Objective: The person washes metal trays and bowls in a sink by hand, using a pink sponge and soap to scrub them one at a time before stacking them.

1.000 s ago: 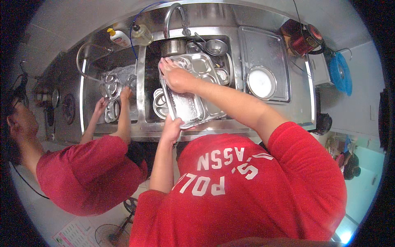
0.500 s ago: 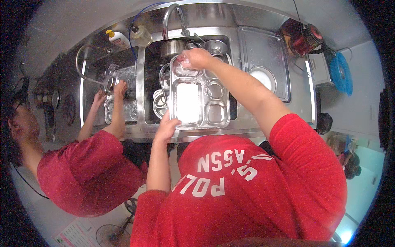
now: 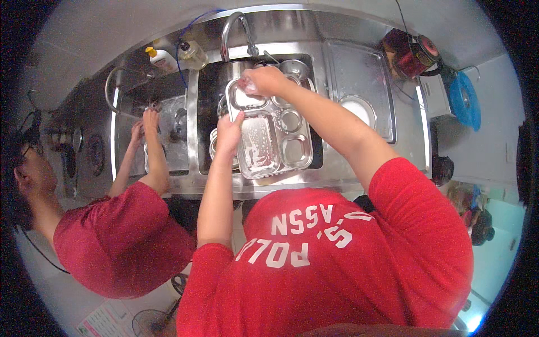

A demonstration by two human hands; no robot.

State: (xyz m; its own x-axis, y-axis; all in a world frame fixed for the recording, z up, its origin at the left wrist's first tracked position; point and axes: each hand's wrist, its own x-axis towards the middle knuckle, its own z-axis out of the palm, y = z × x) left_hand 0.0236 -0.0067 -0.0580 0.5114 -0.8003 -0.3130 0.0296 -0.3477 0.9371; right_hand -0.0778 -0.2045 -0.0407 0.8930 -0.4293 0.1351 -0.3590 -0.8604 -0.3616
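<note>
Visibly soapy tray [image 3: 259, 147], in left grip [image 3: 228, 135]

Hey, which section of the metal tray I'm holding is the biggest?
The broad rectangular section at the lower left of the tray. It's so long that the round one and the lower-right one both fit along its right side.

Tight over the sink [image 3: 208, 90]! The compartment tray [image 3: 260, 145] blocks the middle, pot [image 3: 231, 71] and tap [image 3: 225, 45] crowd behind it, the right forearm [image 3: 343, 124] bars the right; just a slim gap beside the steel divider [image 3: 192, 115].
</note>
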